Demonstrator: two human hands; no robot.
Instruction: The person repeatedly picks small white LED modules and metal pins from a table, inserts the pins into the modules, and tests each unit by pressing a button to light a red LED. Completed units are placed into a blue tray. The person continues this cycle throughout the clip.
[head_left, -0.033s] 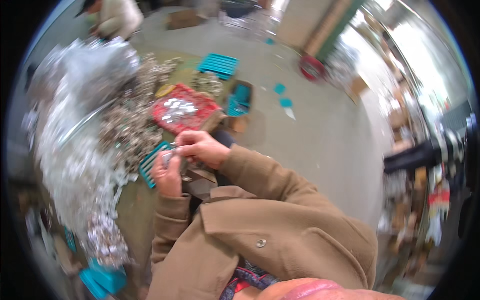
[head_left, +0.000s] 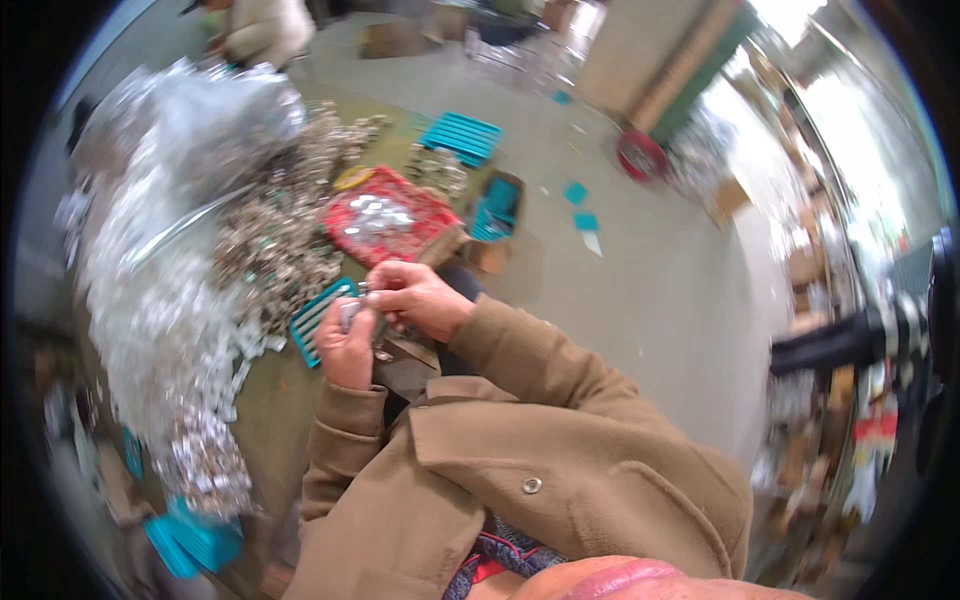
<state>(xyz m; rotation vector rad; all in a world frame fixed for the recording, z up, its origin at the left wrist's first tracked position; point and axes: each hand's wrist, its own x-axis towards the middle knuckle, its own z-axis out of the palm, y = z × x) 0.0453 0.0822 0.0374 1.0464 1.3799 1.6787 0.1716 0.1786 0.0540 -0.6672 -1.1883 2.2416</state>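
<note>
My left hand is closed on a small silvery piece, its kind too blurred to tell. Close beside it, my right hand pinches thumb and fingers together at the same spot; whatever is between them is too small to make out. Just left of the hands lies a turquoise slatted tray with pale strips showing in its slots. Beyond them rests a red patterned cloth or bag, with shiny silvery pieces on it. A large heap of small metallic-looking parts spreads to the left.
Clear plastic bags and strips pile up at the left. Farther off are another turquoise tray and a box with turquoise pieces. A red round object stands by a pillar. Another person crouches at the far left.
The whole view has shifted slightly, so most of the scene sits a little farther right. Both hands stay together around the small silvery piece.
</note>
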